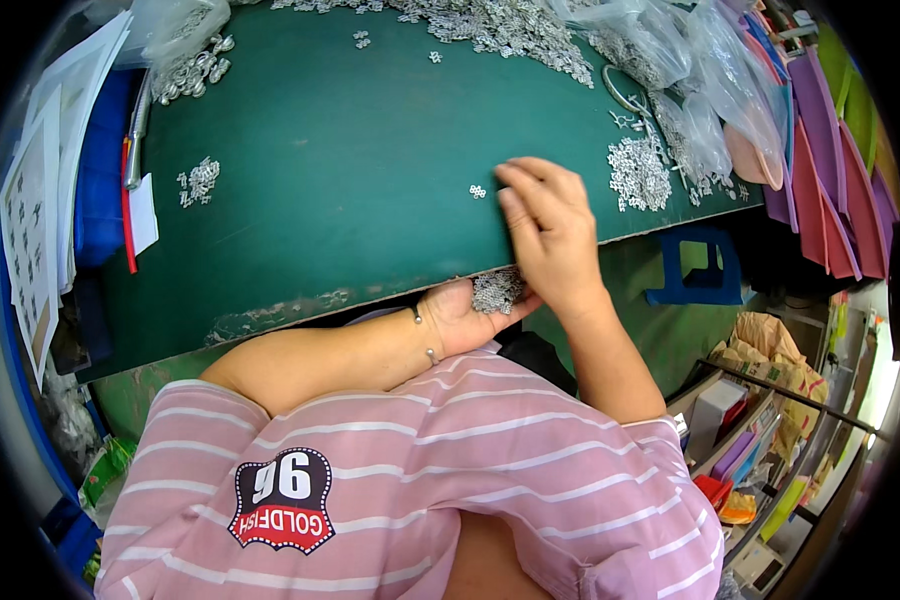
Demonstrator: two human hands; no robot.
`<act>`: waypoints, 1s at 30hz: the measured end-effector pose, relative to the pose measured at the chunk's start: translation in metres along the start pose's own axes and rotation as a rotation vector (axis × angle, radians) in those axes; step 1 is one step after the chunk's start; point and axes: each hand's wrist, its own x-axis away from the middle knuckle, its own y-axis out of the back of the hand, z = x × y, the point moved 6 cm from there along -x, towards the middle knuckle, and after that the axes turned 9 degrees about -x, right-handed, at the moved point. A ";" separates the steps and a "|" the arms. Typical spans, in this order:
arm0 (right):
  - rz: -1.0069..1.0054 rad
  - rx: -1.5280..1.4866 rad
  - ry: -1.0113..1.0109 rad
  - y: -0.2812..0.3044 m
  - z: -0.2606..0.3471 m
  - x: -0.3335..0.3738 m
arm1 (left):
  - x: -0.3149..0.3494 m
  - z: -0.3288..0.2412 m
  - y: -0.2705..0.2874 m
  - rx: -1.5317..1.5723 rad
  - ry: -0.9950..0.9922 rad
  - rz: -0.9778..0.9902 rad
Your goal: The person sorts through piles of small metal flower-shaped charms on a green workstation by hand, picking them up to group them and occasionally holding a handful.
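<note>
My left hand (456, 320) lies palm up just below the table's near edge, cupped under a heap of small silver metal pieces (497, 290). Over that edge, my right hand (560, 232) reaches with bent fingers, the thumb tip a little apart from the forefinger and nothing visible between them. Just left of its fingertips, a few small silver pieces (478, 191) lie on the green tabletop (340, 170). The fingers of my left hand are partly hidden by the heap and my right hand.
A big pile of silver pieces (510, 30) covers the far side. Smaller heaps lie left (199, 182) and right (638, 175), near clear plastic bags (710, 80). A blue bin (103, 180) stands at left, a blue stool (698, 265) below the table at right.
</note>
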 end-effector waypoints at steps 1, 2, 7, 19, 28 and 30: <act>0.042 -0.058 0.029 -0.008 0.009 -0.002 | -0.001 -0.001 0.006 -0.021 -0.001 0.065; 0.061 -0.071 0.088 -0.013 0.014 -0.001 | -0.001 -0.002 0.005 -0.044 0.002 0.132; 0.220 -0.234 0.181 -0.006 0.033 0.027 | -0.005 -0.002 0.014 -0.023 -0.008 0.143; -0.584 -1.375 -0.505 0.043 -0.032 0.066 | 0.027 0.022 -0.036 -0.389 0.419 0.231; -0.328 -2.365 -0.576 -0.050 0.013 -0.024 | 0.048 -0.103 -0.152 -0.443 -0.600 0.351; -0.458 -2.427 -0.684 -0.059 0.015 -0.035 | 0.054 -0.115 -0.151 -0.453 -0.680 0.354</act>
